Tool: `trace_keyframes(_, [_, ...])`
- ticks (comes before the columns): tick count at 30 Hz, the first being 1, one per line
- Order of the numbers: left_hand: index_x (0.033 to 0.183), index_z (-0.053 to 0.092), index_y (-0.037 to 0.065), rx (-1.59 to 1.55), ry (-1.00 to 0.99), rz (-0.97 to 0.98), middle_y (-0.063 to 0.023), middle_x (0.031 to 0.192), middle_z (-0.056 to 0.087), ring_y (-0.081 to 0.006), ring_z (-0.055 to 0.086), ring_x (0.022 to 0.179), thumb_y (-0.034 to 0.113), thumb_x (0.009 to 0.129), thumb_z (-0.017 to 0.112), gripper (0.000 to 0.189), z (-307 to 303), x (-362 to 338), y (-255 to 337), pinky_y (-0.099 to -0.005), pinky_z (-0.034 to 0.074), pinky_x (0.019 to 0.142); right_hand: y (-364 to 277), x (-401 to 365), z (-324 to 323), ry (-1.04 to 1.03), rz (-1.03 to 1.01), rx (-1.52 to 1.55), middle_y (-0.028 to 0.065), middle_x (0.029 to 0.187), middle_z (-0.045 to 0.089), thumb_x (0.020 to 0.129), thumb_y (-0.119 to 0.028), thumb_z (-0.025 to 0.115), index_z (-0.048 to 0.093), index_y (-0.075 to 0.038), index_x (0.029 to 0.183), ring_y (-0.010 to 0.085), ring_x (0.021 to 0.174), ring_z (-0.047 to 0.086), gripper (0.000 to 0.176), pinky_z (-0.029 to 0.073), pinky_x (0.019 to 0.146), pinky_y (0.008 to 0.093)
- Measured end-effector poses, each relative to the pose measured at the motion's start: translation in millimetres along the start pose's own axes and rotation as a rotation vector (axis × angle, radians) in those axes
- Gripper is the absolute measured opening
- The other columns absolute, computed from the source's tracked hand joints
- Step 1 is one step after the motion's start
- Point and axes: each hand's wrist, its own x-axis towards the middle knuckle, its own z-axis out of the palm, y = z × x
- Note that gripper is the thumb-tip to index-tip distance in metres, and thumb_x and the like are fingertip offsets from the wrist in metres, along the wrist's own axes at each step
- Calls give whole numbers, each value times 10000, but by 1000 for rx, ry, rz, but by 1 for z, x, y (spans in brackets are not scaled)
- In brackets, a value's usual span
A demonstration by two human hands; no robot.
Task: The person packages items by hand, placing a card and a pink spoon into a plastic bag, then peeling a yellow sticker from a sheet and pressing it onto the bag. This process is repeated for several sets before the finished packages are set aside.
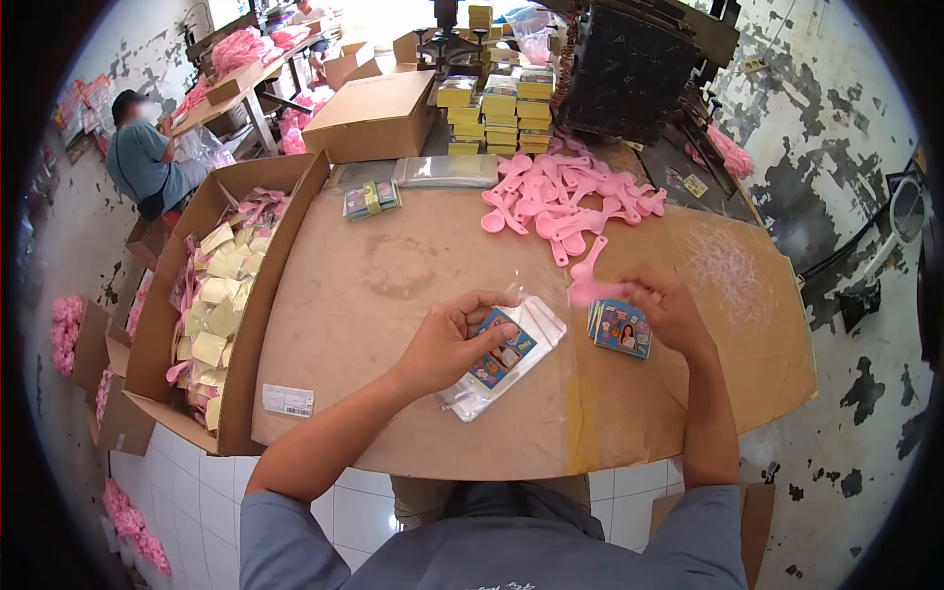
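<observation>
My left hand [454, 342] is closed on a blue printed card [502, 362], thumb across its face. The card lies over a stack of clear plastic bags [544, 332] on the cardboard-covered table. My right hand [671, 313] pinches the end of a pink plastic spoon [594, 292], its bowl pointing left towards the bags. Beneath that hand sits a small stack of blue cards [622, 329]. A pink spoon with its handle pointing away lies just beyond the held one, and the two overlap in view.
A heap of pink spoons [551, 192] lies at the table's back. Left of it are a banded card bundle [372, 200] and a clear packet [447, 171]. An open carton [285, 295] of packed pieces flanks the left edge. Card stacks [500, 108] stand behind; a person [143, 152] sits far left.
</observation>
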Motion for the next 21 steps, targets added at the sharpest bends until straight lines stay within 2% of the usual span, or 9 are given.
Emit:
trace_keyframes(3, [1349, 581, -47, 71, -23, 11, -103, 1139, 730, -98, 691, 994, 66, 1009, 668, 368, 3, -1, 0, -260, 590, 842, -45, -1, 13, -94, -144, -21, 99, 903, 655, 963, -44, 617, 723, 7, 1106, 207, 859, 638, 186, 505, 766, 343])
trace_keyframes(6, [1356, 577, -50, 156, -21, -4, -107, 1148, 729, -97, 684, 1005, 63, 1006, 671, 380, 2, -1, -3, -259, 585, 854, -61, 2, 19, 24, -89, 190, 97, 914, 660, 956, -48, 624, 718, 9, 1073, 194, 832, 632, 161, 500, 737, 336])
trace_keyframes(9, [1366, 572, -53, 199, -19, -9, -116, 1168, 728, -94, 678, 1017, 65, 1003, 675, 396, 2, -2, -1, -257, 583, 863, -64, 8, 18, -12, -212, 68, 104, 889, 642, 935, -42, 630, 712, 6, 1051, 218, 782, 621, 150, 497, 711, 336])
trace_keyframes(12, [1376, 567, -54, 258, -24, -18, -119, 1189, 725, -92, 675, 1028, 72, 1005, 675, 406, 0, -2, -2, -258, 581, 870, -66, 10, 21, -165, -315, -74, 107, 856, 616, 906, -35, 631, 702, 5, 1015, 236, 743, 607, 136, 494, 692, 349])
trace_keyframes(15, [1387, 567, -46, 281, -54, -25, -116, 1207, 721, -95, 672, 1038, 84, 1011, 672, 412, 0, -2, -6, -260, 581, 875, -75, 11, 22, -148, -303, -158, 104, 835, 599, 886, -28, 622, 692, 6, 990, 234, 734, 599, 129, 492, 688, 355])
trace_keyframes(18, [1399, 569, -30, 265, -46, -24, -110, 1218, 717, -97, 670, 1047, 96, 1016, 669, 416, 0, -2, -8, -262, 578, 881, -65, 17, 19, -114, -237, -91, 104, 836, 599, 889, -27, 610, 679, 6, 962, 228, 738, 600, 106, 491, 684, 356])
trace_keyframes(20, [1404, 570, -21, 246, -47, -45, -108, 1224, 714, -99, 669, 1050, 106, 1018, 669, 418, 0, -2, -1, -264, 576, 886, -64, 20, 15, -179, -292, -114, 103, 832, 597, 893, -29, 607, 676, 9, 958, 225, 735, 599, 102, 491, 676, 348])
trace_keyframes(21, [1396, 584, -8, 263, -50, -22, -92, 1171, 729, -84, 666, 1013, 120, 1017, 673, 410, -1, -2, -3, -262, 572, 856, -65, 20, 14, -211, -317, -127, 102, 830, 596, 895, -30, 605, 674, 10, 956, 224, 733, 598, 100, 491, 673, 345])
